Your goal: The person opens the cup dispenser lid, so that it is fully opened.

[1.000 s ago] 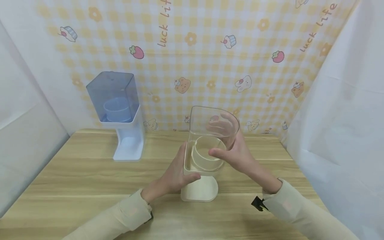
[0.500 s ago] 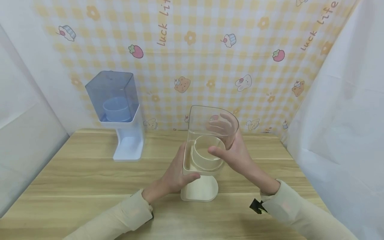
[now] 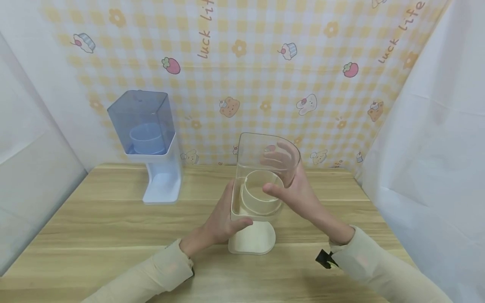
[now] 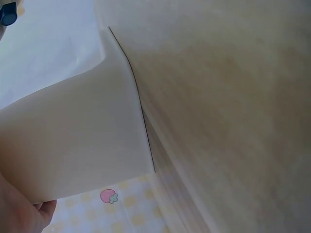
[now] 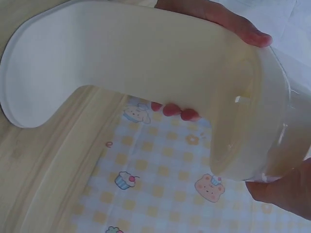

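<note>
A cream dispenser stand (image 3: 253,239) with a clear open-topped container (image 3: 261,151) stands on the table in the head view. Inside the container's bottom is a cream round ring (image 3: 259,206). My left hand (image 3: 219,223) grips the stand just under the container; the right wrist view shows its fingertips (image 5: 189,114) curled round the stand's neck. My right hand (image 3: 299,189) holds the container's right side, thumb in front and fingers behind, seen through the clear wall. Close up in the left wrist view, the stand's smooth side (image 4: 77,131) hides most of the left hand.
At the back left stands a similar white dispenser (image 3: 163,181) with a blue-tinted container (image 3: 142,113). The wooden table (image 3: 94,235) ends at a checked cloth backdrop (image 3: 212,88). White sheets (image 3: 428,147) hang on both sides.
</note>
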Demonstrator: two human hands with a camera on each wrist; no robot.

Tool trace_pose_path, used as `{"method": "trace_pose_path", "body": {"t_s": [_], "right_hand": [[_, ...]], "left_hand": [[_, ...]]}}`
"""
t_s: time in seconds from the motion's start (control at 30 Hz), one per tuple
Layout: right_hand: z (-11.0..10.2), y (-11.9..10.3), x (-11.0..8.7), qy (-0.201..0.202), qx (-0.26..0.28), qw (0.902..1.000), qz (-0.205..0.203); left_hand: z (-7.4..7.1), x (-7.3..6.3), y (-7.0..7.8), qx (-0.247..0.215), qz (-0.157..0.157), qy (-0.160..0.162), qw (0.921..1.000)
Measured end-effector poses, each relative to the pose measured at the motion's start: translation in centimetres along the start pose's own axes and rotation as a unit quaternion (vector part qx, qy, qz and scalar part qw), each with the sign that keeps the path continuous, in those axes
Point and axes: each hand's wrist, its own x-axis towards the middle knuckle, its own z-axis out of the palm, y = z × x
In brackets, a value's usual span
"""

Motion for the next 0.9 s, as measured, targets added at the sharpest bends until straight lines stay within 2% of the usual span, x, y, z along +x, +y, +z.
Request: {"method": "trace_pose_path", "body": {"t_s": [0.33,0.57,0.7,0.9], "right_hand": [[-0.4,-0.9,0.3,-0.044,0.003,0.9985,0.031],[-0.5,-1.4,0.5,-0.058,-0.005,0.9972,0.045],[-0.6,-1.3,0.3,-0.052,0.000,0.9976,0.046],[-0.4,-1.0,-0.2,-0.011,0.008,0.9992,0.037]], "left_hand": [[-0.2,0.0,0.1,-0.027,0.001,-0.011,0.9996],[-0.3,0.0,0.2,-0.028,0.002,-0.017,0.9994],[-0.3,0.0,0.1,-0.019,-0.004,-0.019,0.9996],[0.2,-0.1,0.1,0.000,-0.009,-0.008,0.9999]]}}
